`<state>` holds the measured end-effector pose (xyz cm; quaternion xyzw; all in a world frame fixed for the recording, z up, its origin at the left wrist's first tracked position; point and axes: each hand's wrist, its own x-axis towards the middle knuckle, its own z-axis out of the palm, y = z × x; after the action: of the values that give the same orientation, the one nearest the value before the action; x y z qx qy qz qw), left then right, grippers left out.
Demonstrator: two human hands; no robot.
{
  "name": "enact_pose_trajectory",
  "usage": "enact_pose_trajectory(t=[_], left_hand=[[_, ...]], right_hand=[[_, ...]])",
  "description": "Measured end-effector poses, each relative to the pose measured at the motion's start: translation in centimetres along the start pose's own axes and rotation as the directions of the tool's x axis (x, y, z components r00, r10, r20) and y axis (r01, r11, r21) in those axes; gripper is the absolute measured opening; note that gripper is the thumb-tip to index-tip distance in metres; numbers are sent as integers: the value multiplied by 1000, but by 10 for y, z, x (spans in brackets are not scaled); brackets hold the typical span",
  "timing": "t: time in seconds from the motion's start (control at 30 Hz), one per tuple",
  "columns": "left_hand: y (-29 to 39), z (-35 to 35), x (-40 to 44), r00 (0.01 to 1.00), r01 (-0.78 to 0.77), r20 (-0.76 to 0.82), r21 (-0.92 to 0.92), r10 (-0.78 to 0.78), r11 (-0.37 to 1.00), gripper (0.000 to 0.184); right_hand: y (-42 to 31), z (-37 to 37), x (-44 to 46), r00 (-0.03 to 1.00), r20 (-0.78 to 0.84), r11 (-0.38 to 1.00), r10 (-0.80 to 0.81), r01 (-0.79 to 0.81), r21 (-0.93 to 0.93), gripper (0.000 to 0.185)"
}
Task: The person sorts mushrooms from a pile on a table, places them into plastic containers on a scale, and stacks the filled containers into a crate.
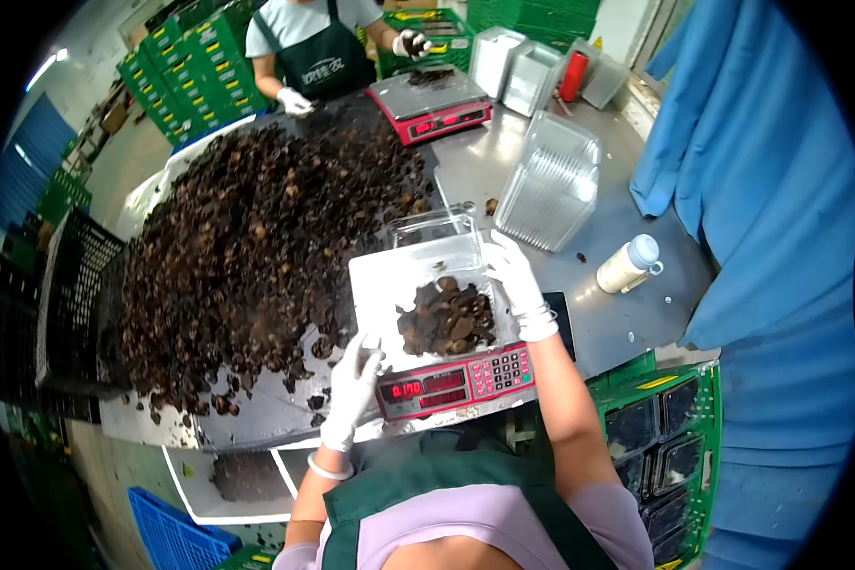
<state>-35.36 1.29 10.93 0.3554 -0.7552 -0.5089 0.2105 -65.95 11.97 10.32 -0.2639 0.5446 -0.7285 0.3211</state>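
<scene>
At the box, I see my white-gloved left hand part-curled by the near-left corner and right hand extended along the right side; I cannot tell whether either grips. The clear plastic box, with dark, crinkled pieces inside, sits on the red-fronted scale. For true readings, centre it, fingers clear. The dark heap lies left.

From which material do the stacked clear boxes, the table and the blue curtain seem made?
Boxes: probably thin plastic, clear and glossy, because light glints on their ribs.
Table: likely metal, smooth grey, with blurred reflections.
Curtain: fabric, perhaps synthetic, fairly matte, hanging in soft folds.
</scene>
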Motion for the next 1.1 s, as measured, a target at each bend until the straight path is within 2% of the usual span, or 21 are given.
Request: enact_pose_trajectory(t=[0.1,0.17,0.23,0.3,0.33,0.37,0.4,0.43,0.47,0.53,0.57,0.63,0.73,0.77,0.8,0.83,0.9,0.97,1.0,1.03,1.1], left_hand=[[-5,18,8,993,56,106,-46,-51,997,45],[6,13,4,967,211,219,-410,-129,887,43],[15,7,3,927,358,302,-548,-220,756,42],[-11,5,3,934,332,308,-574,-179,749,43],[-20,6,1,949,299,258,-559,-180,773,45],[-8,6,-4,947,312,247,-548,-206,776,41],[-2,4,-7,946,306,258,-522,-195,796,34],[-7,5,-9,952,294,245,-566,-183,771,29],[9,5,-10,932,357,262,-544,-251,759,27],[19,3,-7,916,387,319,-539,-243,749,29],[21,3,-5,910,398,345,-571,-231,718,26],[-9,-6,12,889,393,429,-535,-161,748,10],[23,7,13,950,210,309,-526,-45,824,11],[52,14,5,947,238,312,-503,-82,831,11],[55,19,7,950,157,313,-478,0,864,11],[58,24,9,945,74,317,-454,83,888,10],[101,51,-6,909,58,404,-363,101,930,12],[107,77,-14,763,-56,545,-479,347,876,32],[110,82,-14,679,-56,642,-440,357,896,42],[113,87,-15,586,-61,726,-402,359,914,52],[115,96,-14,538,-82,795,-281,280,956,57]], right_hand=[[-35,26,-33,969,-115,954,-217,186,-237,40],[-52,25,-72,994,-21,899,-106,87,-429,37],[-53,34,-108,954,16,595,-298,199,-778,38],[-33,29,-132,944,-52,432,-325,99,-897,36],[-17,21,-139,984,-160,589,-74,-87,-803,34],[0,14,-141,992,-120,538,-26,-87,-838,27],[16,8,-145,973,-101,848,209,-232,-476,23],[14,19,-146,954,-70,953,292,-296,-68,17],[28,9,-144,911,84,914,405,-406,-1,18],[18,24,-144,938,58,935,343,-346,77,13],[17,27,-142,933,52,935,356,-355,-21,12],[33,30,-139,977,28,975,212,-213,59,12],[20,25,-145,981,-74,982,179,-183,-51,11],[8,21,-152,988,-121,996,91,-93,-12,10],[-8,18,-161,985,-171,1000,6,-2,22,10],[-27,10,-171,972,-224,993,-73,50,-106,9],[-52,-20,-191,896,-271,872,-351,208,-442,10],[-93,-50,-230,701,-301,622,-646,256,-740,8],[-119,-56,-256,679,-523,844,-516,296,-447,8],[-142,-62,-283,667,-675,934,-315,345,-94,8],[-168,-82,-336,428,-783,890,-452,277,-362,8]])
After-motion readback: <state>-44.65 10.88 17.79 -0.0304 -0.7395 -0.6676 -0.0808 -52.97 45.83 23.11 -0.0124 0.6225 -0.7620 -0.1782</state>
